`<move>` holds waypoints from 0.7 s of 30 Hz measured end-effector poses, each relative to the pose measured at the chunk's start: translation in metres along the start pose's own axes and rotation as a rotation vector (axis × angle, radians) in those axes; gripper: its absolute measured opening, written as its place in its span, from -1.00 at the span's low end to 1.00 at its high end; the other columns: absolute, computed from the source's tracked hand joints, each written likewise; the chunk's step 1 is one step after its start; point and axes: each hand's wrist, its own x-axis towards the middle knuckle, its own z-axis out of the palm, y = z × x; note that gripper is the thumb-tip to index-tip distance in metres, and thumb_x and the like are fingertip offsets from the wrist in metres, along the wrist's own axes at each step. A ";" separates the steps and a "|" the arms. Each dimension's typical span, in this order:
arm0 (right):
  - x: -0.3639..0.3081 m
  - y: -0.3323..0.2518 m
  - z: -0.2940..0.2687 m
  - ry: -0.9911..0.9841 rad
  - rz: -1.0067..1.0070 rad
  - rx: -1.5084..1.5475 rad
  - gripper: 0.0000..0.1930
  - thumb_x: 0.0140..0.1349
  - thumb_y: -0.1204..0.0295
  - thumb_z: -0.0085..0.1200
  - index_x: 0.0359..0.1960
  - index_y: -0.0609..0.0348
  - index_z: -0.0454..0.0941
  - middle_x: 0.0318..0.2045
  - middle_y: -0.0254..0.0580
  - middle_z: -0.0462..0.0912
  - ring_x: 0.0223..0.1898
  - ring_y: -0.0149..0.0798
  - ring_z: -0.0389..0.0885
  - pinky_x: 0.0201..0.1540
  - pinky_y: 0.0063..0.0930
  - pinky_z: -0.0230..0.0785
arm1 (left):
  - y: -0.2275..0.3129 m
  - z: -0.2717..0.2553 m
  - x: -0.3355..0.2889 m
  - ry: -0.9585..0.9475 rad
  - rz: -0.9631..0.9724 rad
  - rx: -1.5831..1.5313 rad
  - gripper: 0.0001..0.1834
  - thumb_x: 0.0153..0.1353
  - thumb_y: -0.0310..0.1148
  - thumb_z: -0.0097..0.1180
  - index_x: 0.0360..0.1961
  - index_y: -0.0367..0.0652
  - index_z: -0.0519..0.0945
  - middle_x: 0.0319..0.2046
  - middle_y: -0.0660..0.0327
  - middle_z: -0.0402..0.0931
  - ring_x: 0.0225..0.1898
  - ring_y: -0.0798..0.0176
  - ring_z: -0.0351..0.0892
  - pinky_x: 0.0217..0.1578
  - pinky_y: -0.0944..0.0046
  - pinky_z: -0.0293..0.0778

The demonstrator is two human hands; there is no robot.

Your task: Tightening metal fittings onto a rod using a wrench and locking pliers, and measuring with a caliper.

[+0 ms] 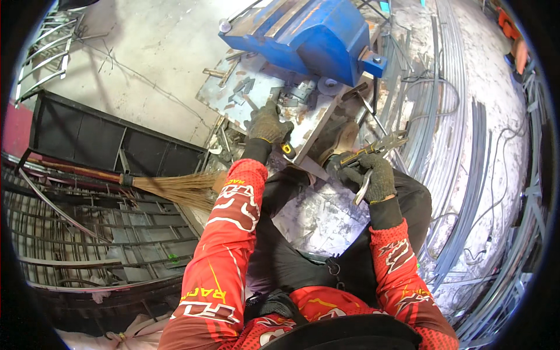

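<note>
My left hand [268, 124], in a dark knitted glove, reaches over a metal-topped work surface [236, 112]. Its fingertips touch or hover beside small grey metal pieces [300, 93]; the thumb is spread away from the fingers. Beside the left wrist sits a yellow and black tape measure [287, 150]. Over my right thigh, my gloved right hand [377, 177] is closed around a pair of locking pliers [382, 144]. The jaws point away to the upper right, and one silver handle shows below the fingers.
A heavy blue vise-like block [315, 38] stands at the far side of the work surface. A straw broom [175, 189] lies left of my left arm, by a black metal frame [93, 135]. Long metal bars [466, 192] stretch along the floor at right. Another person [513, 44] is at far right.
</note>
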 end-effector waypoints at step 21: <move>0.007 0.047 0.003 -0.029 0.006 -0.470 -0.83 0.24 0.48 0.24 -0.15 0.12 0.57 -0.39 -0.35 0.61 -0.40 -0.34 0.63 -0.25 -0.43 0.60 | 0.034 -0.052 -0.008 -0.108 0.188 -1.051 -0.62 0.24 -0.51 0.21 0.10 -0.30 0.58 -0.20 0.12 0.67 -0.23 0.30 0.68 -0.13 0.27 0.63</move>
